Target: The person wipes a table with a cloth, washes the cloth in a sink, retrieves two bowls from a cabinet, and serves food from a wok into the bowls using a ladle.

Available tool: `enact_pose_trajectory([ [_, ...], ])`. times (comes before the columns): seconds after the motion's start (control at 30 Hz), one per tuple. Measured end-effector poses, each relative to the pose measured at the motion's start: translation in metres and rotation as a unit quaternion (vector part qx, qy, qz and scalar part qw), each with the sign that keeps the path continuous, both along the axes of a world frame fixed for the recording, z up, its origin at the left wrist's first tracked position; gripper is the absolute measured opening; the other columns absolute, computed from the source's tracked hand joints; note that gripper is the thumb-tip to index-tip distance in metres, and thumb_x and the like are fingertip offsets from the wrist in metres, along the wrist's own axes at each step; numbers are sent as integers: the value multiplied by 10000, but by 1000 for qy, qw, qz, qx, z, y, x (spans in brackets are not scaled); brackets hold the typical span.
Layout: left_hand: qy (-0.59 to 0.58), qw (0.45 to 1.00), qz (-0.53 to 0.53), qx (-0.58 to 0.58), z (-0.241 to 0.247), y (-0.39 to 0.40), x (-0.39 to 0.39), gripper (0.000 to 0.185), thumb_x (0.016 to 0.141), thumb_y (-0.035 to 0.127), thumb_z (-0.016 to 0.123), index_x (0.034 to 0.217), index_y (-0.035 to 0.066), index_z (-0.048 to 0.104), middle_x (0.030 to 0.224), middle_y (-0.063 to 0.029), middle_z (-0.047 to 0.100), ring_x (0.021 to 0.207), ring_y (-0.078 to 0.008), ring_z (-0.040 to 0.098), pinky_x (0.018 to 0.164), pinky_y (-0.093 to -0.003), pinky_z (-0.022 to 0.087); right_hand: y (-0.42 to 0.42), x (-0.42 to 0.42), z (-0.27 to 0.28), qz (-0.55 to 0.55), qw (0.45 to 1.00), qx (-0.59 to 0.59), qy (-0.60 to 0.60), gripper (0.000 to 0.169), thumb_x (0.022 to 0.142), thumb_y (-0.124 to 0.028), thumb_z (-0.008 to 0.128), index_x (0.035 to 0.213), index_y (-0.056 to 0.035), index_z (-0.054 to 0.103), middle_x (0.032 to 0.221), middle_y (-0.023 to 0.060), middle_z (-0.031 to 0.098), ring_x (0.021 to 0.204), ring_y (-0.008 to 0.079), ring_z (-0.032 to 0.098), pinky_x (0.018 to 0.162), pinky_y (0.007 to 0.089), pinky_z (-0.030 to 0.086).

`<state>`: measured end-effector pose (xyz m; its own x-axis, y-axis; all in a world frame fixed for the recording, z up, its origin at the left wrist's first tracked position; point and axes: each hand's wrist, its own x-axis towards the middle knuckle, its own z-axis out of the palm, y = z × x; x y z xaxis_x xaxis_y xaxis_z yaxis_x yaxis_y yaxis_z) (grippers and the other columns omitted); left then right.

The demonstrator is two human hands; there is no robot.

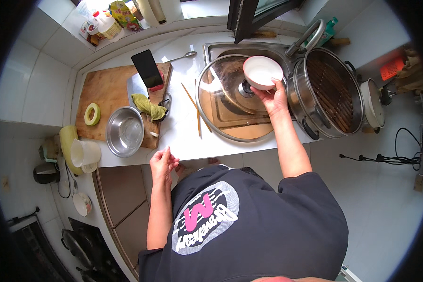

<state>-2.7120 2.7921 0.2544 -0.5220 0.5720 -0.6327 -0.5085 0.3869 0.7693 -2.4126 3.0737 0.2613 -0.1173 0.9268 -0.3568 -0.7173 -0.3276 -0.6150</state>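
My right hand (275, 99) holds a white bowl with a red rim (263, 72) above a large glass pot lid (229, 105), which lies over the sink's edge. Near the counter's front edge is my left hand (163, 163), its fingers curled together; whether something small is between them cannot be told. A stainless steel basin (124, 132) stands just beyond it, partly on the wooden cutting board (102, 88). Between board and lid lie chopsticks (198, 116). On the board are a pale green ring-shaped slice (92, 114), a cleaver blade (135, 86) and a green cloth (149, 106).
A phone (147, 68) leans on a red stand. A metal spoon (185, 55) lies behind. Right of the sink stands a large steamer pot (333, 91) beside the faucet (305, 38). At left are a white plastic pitcher (85, 153) and a long pale green gourd (67, 141).
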Motion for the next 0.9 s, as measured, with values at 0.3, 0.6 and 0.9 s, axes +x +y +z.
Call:
enact_pose_trajectory([
  [0.3,-1,1000,15,-11,5,-4,-3,273,887,300,646,774,82,529,657,-26,555,566,-149,612,472,-229,505,95,30,-16,-132,985,-42,-106,535,821,-96,574,1293,25,354,1290,250,383,1122,452,474,717,578,579],
  [0.6,-1,999,45,-11,-2,-21,-11,278,890,301,641,762,84,524,658,-29,569,556,-143,611,475,-226,506,172,35,-19,-170,860,-88,-473,542,665,-185,729,1135,24,560,1120,217,588,927,399,623,617,485,590],
  [0.9,-8,997,69,-25,-1,-30,-7,254,896,262,635,793,56,528,671,-44,579,573,-148,618,485,-233,519,178,19,4,-60,469,63,-879,583,699,-323,644,1184,-35,499,1198,262,473,1146,406,427,892,514,460],
])
